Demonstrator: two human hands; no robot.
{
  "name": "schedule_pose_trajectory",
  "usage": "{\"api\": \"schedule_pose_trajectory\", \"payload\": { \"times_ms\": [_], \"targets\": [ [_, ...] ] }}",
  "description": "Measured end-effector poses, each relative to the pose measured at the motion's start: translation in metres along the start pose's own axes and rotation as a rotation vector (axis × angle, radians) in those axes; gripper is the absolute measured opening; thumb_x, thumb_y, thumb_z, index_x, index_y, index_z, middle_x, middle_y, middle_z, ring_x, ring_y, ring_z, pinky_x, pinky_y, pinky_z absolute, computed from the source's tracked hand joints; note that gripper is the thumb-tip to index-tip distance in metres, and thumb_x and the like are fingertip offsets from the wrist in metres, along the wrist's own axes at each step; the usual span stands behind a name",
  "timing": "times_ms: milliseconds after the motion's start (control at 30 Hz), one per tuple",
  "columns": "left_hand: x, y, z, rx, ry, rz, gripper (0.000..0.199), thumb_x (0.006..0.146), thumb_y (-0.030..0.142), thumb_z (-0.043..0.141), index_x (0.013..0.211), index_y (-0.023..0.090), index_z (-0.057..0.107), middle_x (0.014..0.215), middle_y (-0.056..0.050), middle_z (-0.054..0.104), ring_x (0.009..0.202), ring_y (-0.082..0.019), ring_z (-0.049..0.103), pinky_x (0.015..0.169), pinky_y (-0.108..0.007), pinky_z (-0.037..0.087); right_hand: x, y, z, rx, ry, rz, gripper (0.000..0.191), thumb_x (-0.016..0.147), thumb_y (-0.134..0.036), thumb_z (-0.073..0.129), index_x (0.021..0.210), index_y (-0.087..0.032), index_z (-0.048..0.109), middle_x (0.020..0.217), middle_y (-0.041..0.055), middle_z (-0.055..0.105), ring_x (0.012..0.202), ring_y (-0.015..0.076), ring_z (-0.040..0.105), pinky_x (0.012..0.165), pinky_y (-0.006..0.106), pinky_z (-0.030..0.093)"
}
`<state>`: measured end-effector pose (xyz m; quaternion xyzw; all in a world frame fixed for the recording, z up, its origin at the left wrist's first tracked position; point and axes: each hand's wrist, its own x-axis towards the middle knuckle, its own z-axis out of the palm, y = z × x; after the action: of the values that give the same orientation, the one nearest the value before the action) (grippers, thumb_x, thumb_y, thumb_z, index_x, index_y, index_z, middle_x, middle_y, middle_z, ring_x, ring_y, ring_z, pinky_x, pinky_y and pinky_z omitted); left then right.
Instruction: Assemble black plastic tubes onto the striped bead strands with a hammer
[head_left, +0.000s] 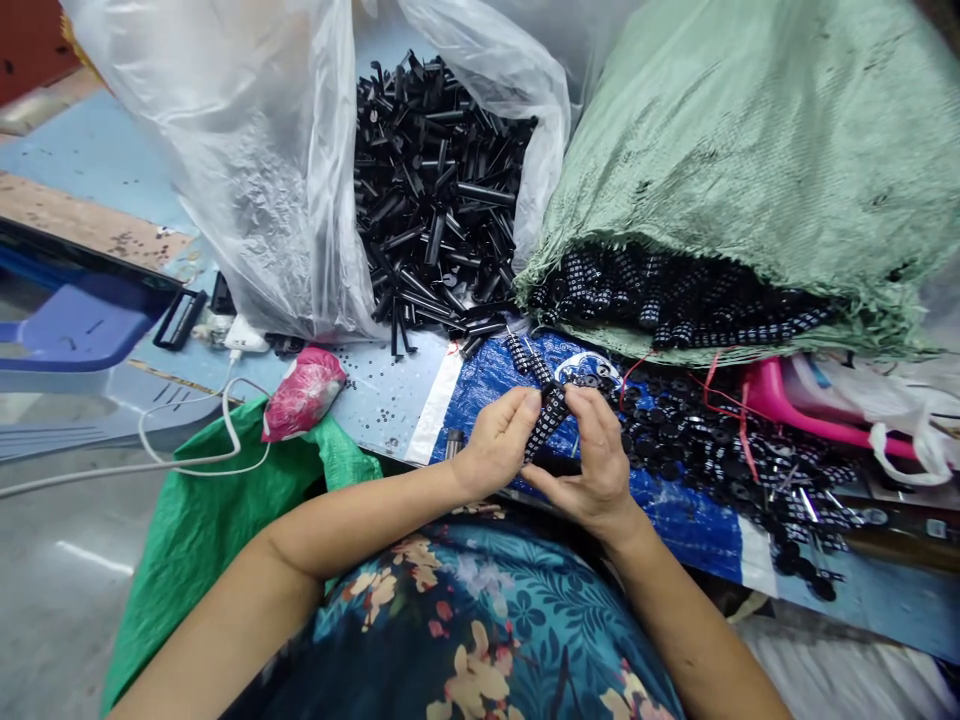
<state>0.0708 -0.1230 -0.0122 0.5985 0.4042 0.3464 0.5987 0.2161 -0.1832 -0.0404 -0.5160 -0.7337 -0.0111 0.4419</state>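
Observation:
Close in front of my body, my left hand and my right hand both grip a black piece with rows of small white squares. My left thumb and fingers are pinched on its left side. On the other side, my right fingertips press its upper right edge, with the thumb lower down. Its exact kind I cannot make out, since fingers cover part of it. Just beyond lies another patterned black piece with a thin metal pin. Small black discs and more patterned pieces are scattered to the right.
A clear plastic bag spills black plastic parts. Patterned black pieces fill the mouth of a green woven sack. A blue sheet covers part of the table. Leftward are a pink bundle, a white cable and green cloth.

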Motion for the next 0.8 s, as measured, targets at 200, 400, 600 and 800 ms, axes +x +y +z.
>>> {"api": "schedule_pose_trajectory", "payload": {
  "times_ms": [200,400,600,800],
  "targets": [
    [0.003,-0.009,-0.012,-0.171,-0.091,-0.157,0.033,0.087,0.045,0.067,0.101,0.015,0.069,0.084,-0.002,0.063,0.074,-0.013,0.052,0.072,-0.027,0.044,-0.006,0.003,0.000,-0.023,-0.054,0.006,0.095,0.084,-0.034,0.075,0.161,-0.021,0.021,0.150,0.0183,0.047,0.136,0.0343,0.052,0.111,0.053,0.051],
    [0.006,-0.016,-0.023,-0.260,-0.134,-0.299,0.033,0.082,0.045,0.073,0.094,0.014,0.071,0.079,-0.002,0.067,0.067,-0.013,0.058,0.063,-0.026,0.047,-0.006,0.002,0.004,0.002,-0.174,0.097,0.098,0.083,-0.046,0.076,0.161,-0.020,0.022,0.149,0.0200,0.048,0.138,0.0369,0.050,0.112,0.056,0.050],
    [0.005,-0.015,-0.028,-0.309,-0.199,-0.326,0.043,0.081,0.056,0.073,0.083,0.013,0.070,0.072,-0.002,0.065,0.063,-0.011,0.057,0.057,-0.023,0.043,-0.006,0.002,0.008,-0.025,-0.107,0.038,0.099,0.081,-0.047,0.078,0.160,-0.022,0.025,0.146,0.0183,0.052,0.133,0.0348,0.055,0.110,0.053,0.052],
    [0.005,-0.016,-0.033,-0.412,-0.307,-0.445,0.051,0.074,0.063,0.076,0.087,0.014,0.072,0.074,-0.005,0.069,0.065,-0.015,0.064,0.056,-0.025,0.049,-0.012,0.005,0.013,-0.033,-0.123,0.034,0.099,0.081,-0.050,0.077,0.161,-0.024,0.024,0.147,0.0169,0.052,0.132,0.0350,0.056,0.109,0.053,0.053]
  ]
}}
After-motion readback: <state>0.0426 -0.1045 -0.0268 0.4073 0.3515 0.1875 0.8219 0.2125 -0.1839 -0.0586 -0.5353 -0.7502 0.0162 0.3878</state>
